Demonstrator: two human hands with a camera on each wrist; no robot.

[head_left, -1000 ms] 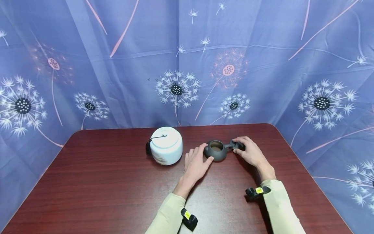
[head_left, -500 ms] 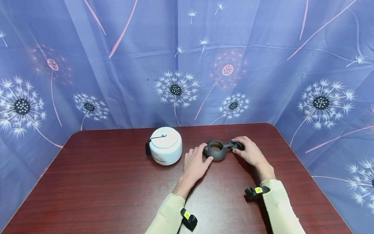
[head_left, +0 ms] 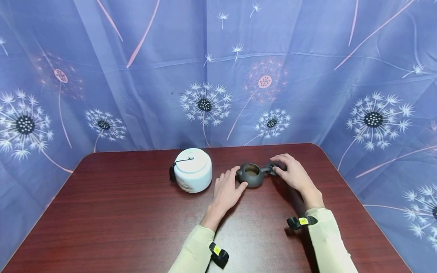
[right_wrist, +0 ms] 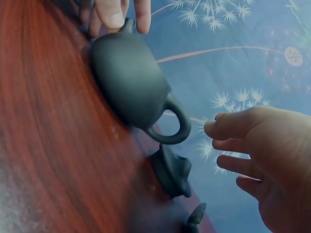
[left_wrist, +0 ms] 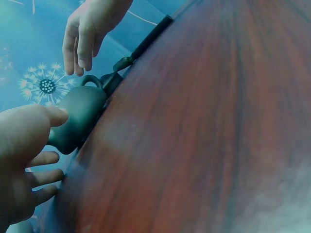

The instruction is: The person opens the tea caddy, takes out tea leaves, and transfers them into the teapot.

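Observation:
A dark, lidless teapot (head_left: pixel 250 176) stands on the table at the back, its loop handle pointing right. My left hand (head_left: pixel 227 191) holds its spout side, thumb on the near side and forefinger on the far side. In the right wrist view those fingers flank the spout (right_wrist: pixel 128 25). A dark flared piece (right_wrist: pixel 171 172), shaped like a lid, lies right by the handle (right_wrist: pixel 182 121). My right hand (head_left: pixel 294 174) hovers over this spot with loosely bent fingers, holding nothing. Beyond the flared piece, a small dark pointed object (right_wrist: pixel 196 216) is partly cut off by the frame.
A white lidded jar (head_left: pixel 194 176) with a black cord and tassel stands left of my left hand. The reddish-brown wooden table (head_left: pixel 119 212) reaches a blue dandelion curtain (head_left: pixel 153 94) at its back edge. A dark bar (left_wrist: pixel 151 36) shows beyond the teapot in the left wrist view.
My right hand has lifted slightly, its thumb rising away from the dark piece by the handle. The left hand and teapot keep their places.

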